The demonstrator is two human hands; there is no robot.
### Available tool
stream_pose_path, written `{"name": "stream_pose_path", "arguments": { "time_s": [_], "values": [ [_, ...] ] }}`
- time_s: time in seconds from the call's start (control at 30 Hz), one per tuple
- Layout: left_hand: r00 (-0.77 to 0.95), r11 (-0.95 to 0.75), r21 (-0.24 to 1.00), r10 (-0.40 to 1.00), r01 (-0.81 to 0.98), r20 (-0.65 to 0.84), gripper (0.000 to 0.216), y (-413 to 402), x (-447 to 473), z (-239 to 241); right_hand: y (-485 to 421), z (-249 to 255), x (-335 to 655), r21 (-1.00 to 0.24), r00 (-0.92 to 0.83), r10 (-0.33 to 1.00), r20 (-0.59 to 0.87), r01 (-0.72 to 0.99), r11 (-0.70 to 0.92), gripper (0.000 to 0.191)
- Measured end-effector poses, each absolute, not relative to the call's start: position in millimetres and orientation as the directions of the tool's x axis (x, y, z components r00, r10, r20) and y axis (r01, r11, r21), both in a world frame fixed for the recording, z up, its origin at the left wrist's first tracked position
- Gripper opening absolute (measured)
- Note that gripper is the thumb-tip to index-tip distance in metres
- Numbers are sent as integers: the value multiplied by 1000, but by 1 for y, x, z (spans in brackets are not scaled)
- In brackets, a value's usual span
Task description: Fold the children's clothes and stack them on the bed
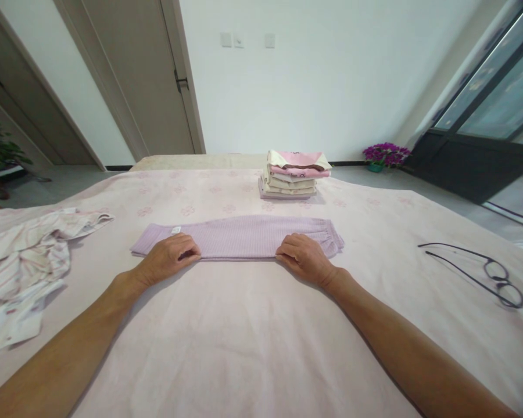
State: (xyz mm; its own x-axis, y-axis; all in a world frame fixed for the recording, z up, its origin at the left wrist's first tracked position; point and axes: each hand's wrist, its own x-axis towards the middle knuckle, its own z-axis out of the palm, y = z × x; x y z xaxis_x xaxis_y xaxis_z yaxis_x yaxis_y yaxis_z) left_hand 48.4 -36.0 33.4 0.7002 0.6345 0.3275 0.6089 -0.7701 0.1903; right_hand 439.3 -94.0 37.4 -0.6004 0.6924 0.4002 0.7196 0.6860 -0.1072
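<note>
A lavender ribbed garment, apparently a pair of pants (239, 237), lies folded in a long flat strip across the pink bedspread (244, 325). Gathered cloth shows at its right end, and a small white label sits near the left. My left hand (172, 254) pinches the near edge left of the middle. Farther right along that same edge, my right hand (305, 258) pinches the cloth too. Both hands are closed, their fingertips on the fold. Behind the strip stands a stack of folded clothes (292, 177), pink and cream on top.
A crumpled striped shirt (30, 261) lies at the left. Dark-framed eyeglasses (490, 278) rest unfolded on the right of the bedspread. Beyond the far edge are a white wall, a door (135, 75) and a pot of purple flowers (384, 155).
</note>
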Motion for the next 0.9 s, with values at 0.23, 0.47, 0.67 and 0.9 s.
{"name": "stream_pose_path", "arguments": {
  "time_s": [0.23,0.47,0.67,0.9],
  "values": [
    [662,-692,206,722,692,199,27,-33,51,41,-95,38,439,-137,-607,689,396,703,697,15],
    [616,-711,204,691,673,378,32,-16,118,48,-102,40,431,-173,-711,618,336,599,782,44],
    [701,-736,149,676,660,228,68,9,159,19,-92,39,451,-190,-583,757,296,740,645,51],
    [674,-681,40,729,731,120,69,14,154,5,-73,43,506,-33,-97,959,265,993,110,49]
  ]
}}
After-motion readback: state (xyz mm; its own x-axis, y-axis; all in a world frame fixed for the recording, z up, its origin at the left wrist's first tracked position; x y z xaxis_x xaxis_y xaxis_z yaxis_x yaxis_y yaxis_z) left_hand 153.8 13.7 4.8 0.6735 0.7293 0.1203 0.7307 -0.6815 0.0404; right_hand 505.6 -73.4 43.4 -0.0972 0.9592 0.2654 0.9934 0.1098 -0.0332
